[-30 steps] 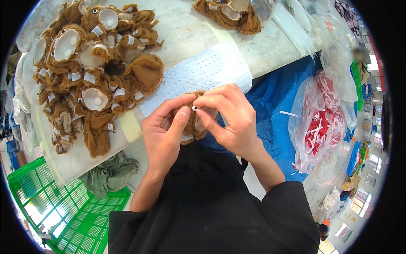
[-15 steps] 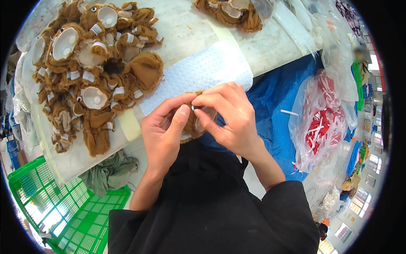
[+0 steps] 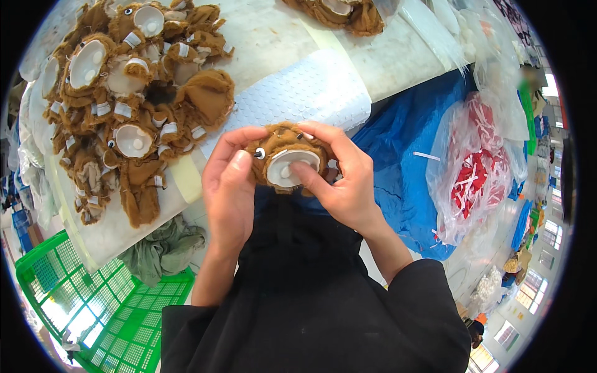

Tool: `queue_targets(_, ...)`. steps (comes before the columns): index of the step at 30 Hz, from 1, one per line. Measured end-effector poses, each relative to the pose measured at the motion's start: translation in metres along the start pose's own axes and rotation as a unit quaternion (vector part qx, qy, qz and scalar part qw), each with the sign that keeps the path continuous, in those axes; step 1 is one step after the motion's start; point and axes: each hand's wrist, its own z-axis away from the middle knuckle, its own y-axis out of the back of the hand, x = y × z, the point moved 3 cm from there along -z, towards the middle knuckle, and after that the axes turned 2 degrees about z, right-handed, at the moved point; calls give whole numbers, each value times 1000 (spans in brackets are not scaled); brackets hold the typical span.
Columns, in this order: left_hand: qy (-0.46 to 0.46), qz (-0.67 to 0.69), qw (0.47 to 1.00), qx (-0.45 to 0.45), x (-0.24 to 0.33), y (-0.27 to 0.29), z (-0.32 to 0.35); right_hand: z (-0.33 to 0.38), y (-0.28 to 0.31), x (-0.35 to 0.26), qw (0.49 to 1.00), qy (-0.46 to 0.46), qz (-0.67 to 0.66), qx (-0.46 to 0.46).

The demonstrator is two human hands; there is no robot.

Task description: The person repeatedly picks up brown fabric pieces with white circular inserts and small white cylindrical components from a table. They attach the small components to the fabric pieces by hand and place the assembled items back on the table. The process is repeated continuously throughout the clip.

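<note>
Both my hands hold one brown plush toy skin (image 3: 278, 140) with a white muzzle patch (image 3: 291, 166) and a small black-and-white eye. My left hand (image 3: 229, 186) grips its left side, thumb next to the eye. My right hand (image 3: 344, 180) grips its right side, with the thumb pressed on the white patch. The piece is held just in front of the table's near edge, above my dark clothing.
A heap of similar brown plush skins (image 3: 134, 105) lies on the white table at the left. A white bubble-textured sheet (image 3: 311, 93) lies behind my hands. Blue cloth (image 3: 404, 161), a clear bag of red and white pieces (image 3: 479, 174) sit right; a green crate (image 3: 93, 304) lower left.
The plush piece has been turned so its white muzzle patch now faces me. My right thumb has moved onto the patch and my fingers have spread wider around the piece.
</note>
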Motion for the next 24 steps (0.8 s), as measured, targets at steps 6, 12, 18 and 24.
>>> queue_targets(6,-25,-108,994,-2,-3,-2,-1,2,-7,-5,993,95,74,9)
queue_targets(12,-40,-163,984,-56,-3,5,-1,4,-7,-4,991,103,84,-10)
queue_targets(18,33,-164,985,-33,-4,-3,1,5,-12,0,993,91,74,-8)
queue_targets(24,4,-207,978,-21,-9,-3,0,7,-10,1,996,57,66,-31)
